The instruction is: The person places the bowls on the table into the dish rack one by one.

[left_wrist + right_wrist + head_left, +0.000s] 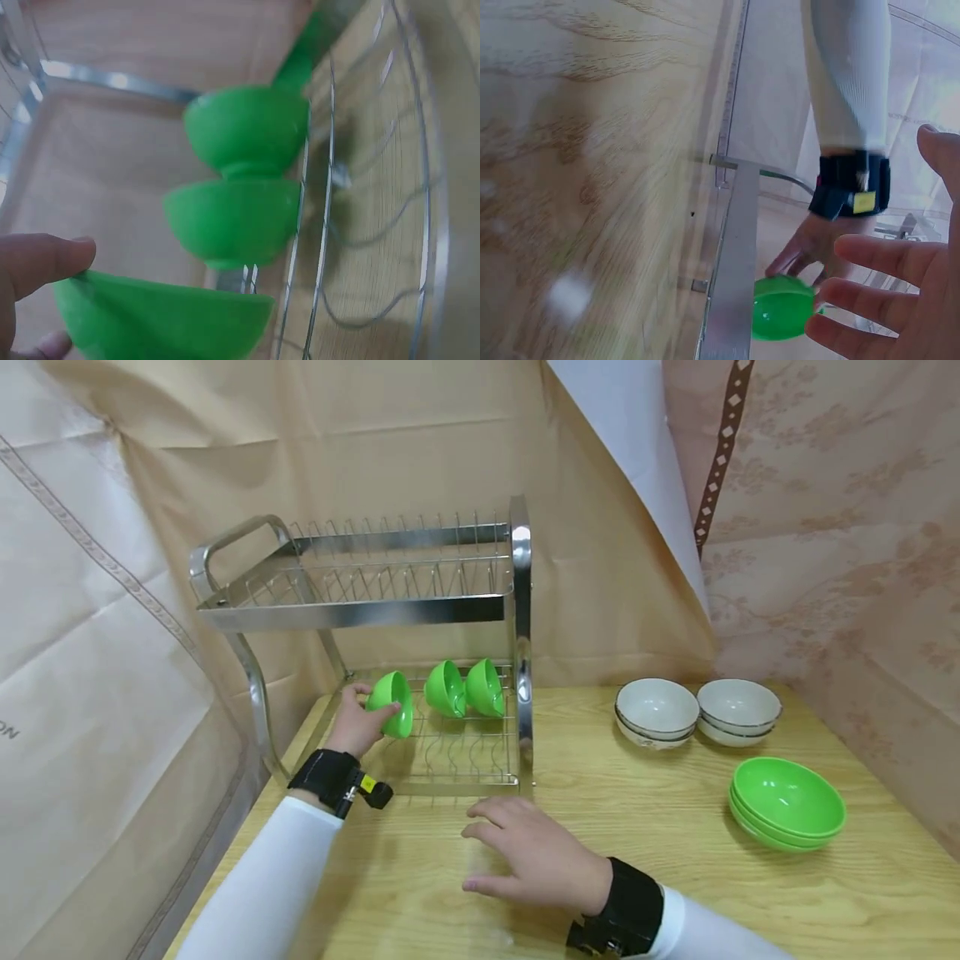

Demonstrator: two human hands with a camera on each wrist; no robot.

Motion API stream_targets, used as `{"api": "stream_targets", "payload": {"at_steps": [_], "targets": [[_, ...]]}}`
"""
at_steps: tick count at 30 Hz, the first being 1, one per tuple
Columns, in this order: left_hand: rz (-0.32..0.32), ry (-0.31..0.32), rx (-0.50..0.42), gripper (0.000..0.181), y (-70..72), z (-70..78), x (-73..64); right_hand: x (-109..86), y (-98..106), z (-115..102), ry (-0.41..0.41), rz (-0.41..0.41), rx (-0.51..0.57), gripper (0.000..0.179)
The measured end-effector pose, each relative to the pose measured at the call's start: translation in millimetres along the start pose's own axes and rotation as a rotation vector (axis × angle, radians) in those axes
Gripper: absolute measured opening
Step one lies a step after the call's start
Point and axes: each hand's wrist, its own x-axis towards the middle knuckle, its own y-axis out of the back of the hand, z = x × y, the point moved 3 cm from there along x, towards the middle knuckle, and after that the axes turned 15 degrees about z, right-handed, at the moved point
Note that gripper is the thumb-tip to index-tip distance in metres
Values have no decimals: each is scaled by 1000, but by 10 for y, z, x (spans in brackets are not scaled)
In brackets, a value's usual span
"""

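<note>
My left hand (357, 724) pinches the rim of a green bowl (390, 703), tilted on its side at the left of the rack's lower shelf. In the left wrist view, the thumb (49, 262) lies over the rim of this bowl (165, 319). Two more green bowls, one in the middle (445, 689) and one at the right (485, 688), stand on edge in the wire shelf beside it. My right hand (536, 853) hovers over the table in front of the rack with fingers spread and holds nothing; its fingers (877, 304) show in the right wrist view.
The two-tier metal dish rack (360, 614) has bare wires on its upper tier. To its right on the wooden table (585, 760) are two stacks of white bowls, left (657, 706) and right (738, 703). A stack of larger green bowls (787, 802) sits nearer, at right.
</note>
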Motion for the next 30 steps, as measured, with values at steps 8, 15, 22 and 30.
{"api": "stream_targets", "payload": {"at_steps": [8, 15, 22, 30], "targets": [[36, -44, 219, 69, -169, -42, 320, -20, -18, -23, 20, -5, -28, 58], [70, -47, 283, 66, -286, -45, 487, -9, 30, -11, 26, 7, -27, 57], [61, -25, 298, 66, -345, -51, 571, -14, 43, 7, 30, 8, -35, 56], [23, -7, 328, 68, -436, -31, 630, -29, 41, 34, 39, -10, -36, 56]]}}
